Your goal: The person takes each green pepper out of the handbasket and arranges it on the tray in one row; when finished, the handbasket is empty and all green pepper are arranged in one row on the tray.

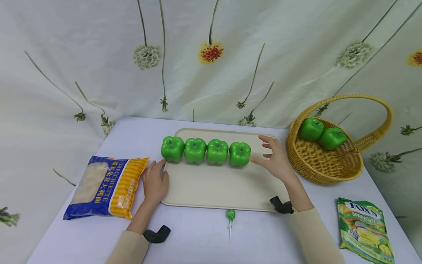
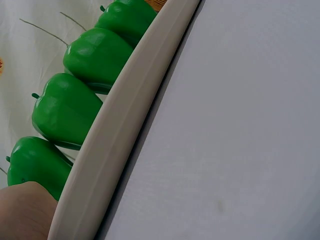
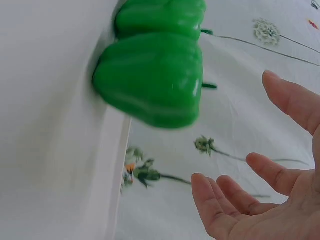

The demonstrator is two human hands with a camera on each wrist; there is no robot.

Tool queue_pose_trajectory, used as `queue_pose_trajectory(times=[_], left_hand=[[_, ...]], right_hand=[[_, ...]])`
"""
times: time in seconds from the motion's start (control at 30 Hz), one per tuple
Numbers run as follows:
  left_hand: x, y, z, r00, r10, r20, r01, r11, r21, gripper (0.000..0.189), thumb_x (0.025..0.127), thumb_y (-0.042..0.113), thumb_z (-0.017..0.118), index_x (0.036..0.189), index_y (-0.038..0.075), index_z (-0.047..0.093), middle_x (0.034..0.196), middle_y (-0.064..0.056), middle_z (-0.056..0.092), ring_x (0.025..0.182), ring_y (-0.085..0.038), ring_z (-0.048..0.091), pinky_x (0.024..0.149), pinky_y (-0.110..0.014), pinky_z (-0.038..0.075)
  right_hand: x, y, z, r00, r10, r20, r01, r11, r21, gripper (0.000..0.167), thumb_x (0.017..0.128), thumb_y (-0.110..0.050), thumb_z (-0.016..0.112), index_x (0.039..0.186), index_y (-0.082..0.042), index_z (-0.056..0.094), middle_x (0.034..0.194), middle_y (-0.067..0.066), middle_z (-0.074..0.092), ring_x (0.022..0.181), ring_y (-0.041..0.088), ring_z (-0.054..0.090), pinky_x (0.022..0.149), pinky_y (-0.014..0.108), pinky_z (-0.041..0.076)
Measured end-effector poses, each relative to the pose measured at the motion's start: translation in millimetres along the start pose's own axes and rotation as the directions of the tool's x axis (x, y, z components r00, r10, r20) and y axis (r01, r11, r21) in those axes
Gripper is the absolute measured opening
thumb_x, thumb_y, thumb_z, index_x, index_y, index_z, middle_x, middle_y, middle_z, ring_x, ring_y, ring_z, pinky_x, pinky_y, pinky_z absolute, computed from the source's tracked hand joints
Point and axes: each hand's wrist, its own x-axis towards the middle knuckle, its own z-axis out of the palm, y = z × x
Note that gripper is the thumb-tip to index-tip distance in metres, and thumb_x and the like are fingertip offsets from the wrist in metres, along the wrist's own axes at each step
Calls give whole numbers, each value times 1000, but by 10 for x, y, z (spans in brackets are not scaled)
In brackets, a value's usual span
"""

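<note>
Several green bell peppers stand in a row on a beige tray, the leftmost pepper near its left edge. My right hand hovers over the tray's right part, fingers spread and nothing held. Its thumb is beside the rightmost pepper; the right wrist view shows a gap between the fingers and that pepper. At the tray's left edge rests my left hand, fingers loosely extended and just below the leftmost pepper. Only a bit of the left hand appears in the left wrist view.
A wicker basket with two green peppers stands at the back right. A pasta bag lies left of the tray. In front are a green lollipop and, to the right, a Fox's candy bag. Floral cloth hangs behind.
</note>
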Motion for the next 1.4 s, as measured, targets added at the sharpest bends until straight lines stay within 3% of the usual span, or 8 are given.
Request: queue_pose_trajectory(times=[0.27,0.4,0.6,0.7,0.93,1.07,1.2,1.4], left_hand=[[-6,-10,-17,1000,-2,-16,2,1000,9,40,94,3,47,133,-2,54,138,-24,54,141,-46,32,115,-63,16],[-6,-14,-37,1000,0,-14,0,1000,7,40,94,3,47,133,-2,54,137,-25,55,140,-46,32,115,-63,16],[-4,-24,-42,1000,-2,0,2,1000,8,40,95,3,47,134,-2,53,138,-25,54,141,-45,31,116,-62,15],[-6,-21,-38,1000,-3,-1,3,1000,5,40,95,3,47,134,-2,53,138,-24,54,141,-45,31,116,-62,15],[-7,1,-28,1000,1,0,-1,1000,5,40,95,3,47,133,-3,54,138,-24,54,141,-45,32,116,-63,16],[-3,3,-22,1000,-5,12,5,1000,14,40,95,4,46,134,-2,53,139,-24,53,141,-45,31,117,-62,15],[0,3,-20,1000,-9,19,8,1000,11,41,95,4,46,135,-2,53,139,-24,53,142,-45,30,117,-61,14],[4,-11,2,1000,-8,12,8,1000,3,40,95,4,47,134,-1,54,139,-23,54,142,-44,31,117,-61,15]], right_hand=[[-162,62,-629,996,-23,-87,10,988,-155,75,84,-17,77,146,1,38,140,29,38,127,45,43,95,58,48],[-196,73,-1031,986,35,-164,-65,981,-183,79,87,-28,74,150,-3,33,148,27,33,131,46,41,98,54,47],[-129,233,-1512,937,161,-310,-213,967,-142,79,90,-42,66,154,-16,28,158,15,27,140,38,35,102,43,43],[-80,335,-1677,904,234,-359,-281,956,-84,76,91,-44,62,155,-24,26,161,11,23,145,34,29,107,51,38],[71,507,-1937,825,353,-442,-386,922,17,77,90,-47,62,154,-32,24,163,3,19,149,26,22,115,49,31],[157,575,-2005,791,408,-456,-417,905,85,80,88,-49,63,154,-35,21,164,-3,16,151,23,18,119,50,26],[233,677,-2036,777,438,-453,-440,891,107,82,87,-50,63,155,-33,20,164,-2,14,151,24,18,119,49,26],[321,895,-2034,780,445,-440,-453,887,93,85,86,-51,64,156,-29,20,164,3,15,150,27,19,118,49,27]])
